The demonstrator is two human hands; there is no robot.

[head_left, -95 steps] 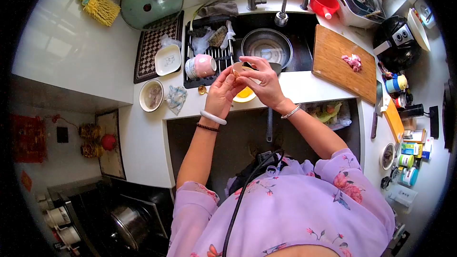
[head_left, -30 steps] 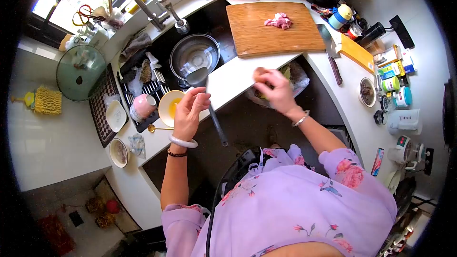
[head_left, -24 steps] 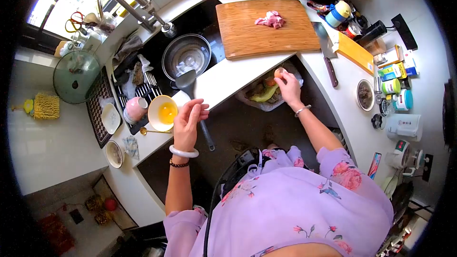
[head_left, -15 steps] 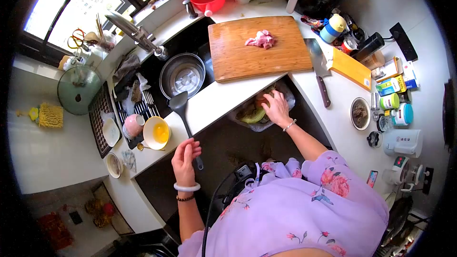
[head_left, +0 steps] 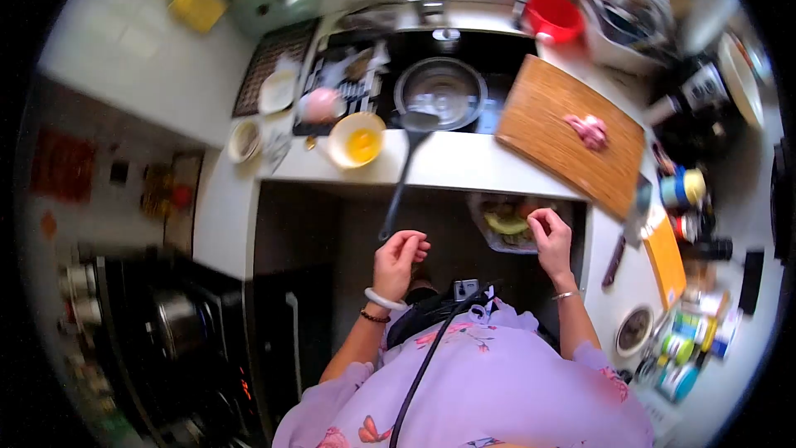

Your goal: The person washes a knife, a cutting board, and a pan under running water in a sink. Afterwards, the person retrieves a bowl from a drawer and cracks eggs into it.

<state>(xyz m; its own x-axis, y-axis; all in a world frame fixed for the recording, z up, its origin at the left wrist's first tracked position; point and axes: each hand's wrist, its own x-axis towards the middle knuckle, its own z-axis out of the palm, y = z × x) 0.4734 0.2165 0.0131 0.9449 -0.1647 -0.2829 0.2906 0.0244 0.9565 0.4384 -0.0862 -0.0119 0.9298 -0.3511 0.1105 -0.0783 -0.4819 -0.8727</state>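
My left hand (head_left: 400, 261) hangs in front of the counter, fingers curled together, just below the handle end of a dark spatula (head_left: 404, 174). Beside the waste bag (head_left: 506, 232) with green peel is my right hand (head_left: 550, 236), its thumb and fingertips close together; anything between them is too small to make out. A white bowl (head_left: 337, 148) holding yellow egg yolk stands on the counter edge, left of the spatula. The spatula's head rests at the rim of a metal pan (head_left: 441, 91) in the sink.
A wooden board (head_left: 551, 145) with pink meat (head_left: 589, 131) lies right of the sink. Near the right counter edge is a knife (head_left: 614, 260). A pink cup (head_left: 322, 105) and a small bowl (head_left: 245, 141) stand at the left. The faucet (head_left: 427, 0) rises behind the sink.
The view has swung round to the left. My right hand has come out of the waste bag, and the eggshell it held earlier is gone from its fingers. My left hand remains near the spatula handle.
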